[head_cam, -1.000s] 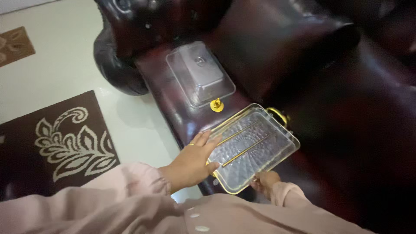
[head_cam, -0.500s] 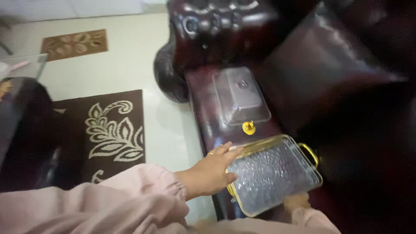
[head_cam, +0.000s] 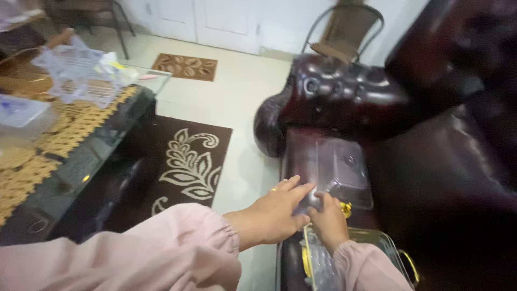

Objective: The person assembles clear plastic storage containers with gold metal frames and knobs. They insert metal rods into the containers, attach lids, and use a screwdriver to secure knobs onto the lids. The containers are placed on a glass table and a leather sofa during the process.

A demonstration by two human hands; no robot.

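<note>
Nearest of all, two pink sleeves come up from the bottom edge, and both hands meet over the dark red leather sofa (head_cam: pixel 431 161), which serves as the landmark for everything else. Low on the sofa seat, under the right forearm, lies a clear patterned tray with gold handles (head_cam: pixel 396 253), partly hidden by the sleeve. The right hand (head_cam: pixel 328 221) reaches forward palm down, its fingers bent onto the near edge of a clear plastic lid (head_cam: pixel 342 172) that rests on the sofa seat just beyond the tray; whether it actually clamps the edge cannot be told through the blur. The left hand (head_cam: pixel 277 213), with a ring on one finger, lies flat and loosely spread beside it, fingertips stretched to the same near corner of the lid, so the two hands sit close together, almost touching. A small gold knob (head_cam: pixel 346 207) shows just past the right hand's knuckles. Left of the sofa, a brown rug with a cream leaf pattern (head_cam: pixel 186 161) covers the pale floor, and further left stands a glass-topped table (head_cam: pixel 81 140) with a woven gold runner and clear plastic containers. Behind the sofa arm, a metal-framed chair (head_cam: pixel 344 32) stands by white doors.
</note>
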